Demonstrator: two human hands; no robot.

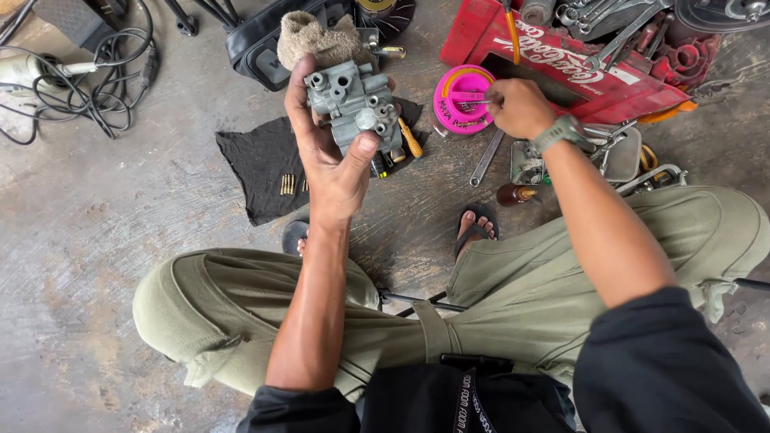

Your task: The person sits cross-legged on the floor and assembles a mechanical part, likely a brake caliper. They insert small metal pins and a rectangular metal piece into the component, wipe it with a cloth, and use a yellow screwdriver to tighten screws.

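Carburetor body [355, 108] upright in left hand [329, 156], long axis vertical, ports upward.

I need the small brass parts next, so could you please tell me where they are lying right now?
In the head view, the small brass parts lie on the black cloth on the floor, left of the left hand, which holds the grey metal carburettor.

I see a black cloth [261, 164] on the concrete floor [96, 240] with small brass pieces [287, 184] on it. A red tray [561, 68] of wrenches sits at the top right, black cables [104, 80] coil at the top left, and a spanner [486, 158] lies nearby.
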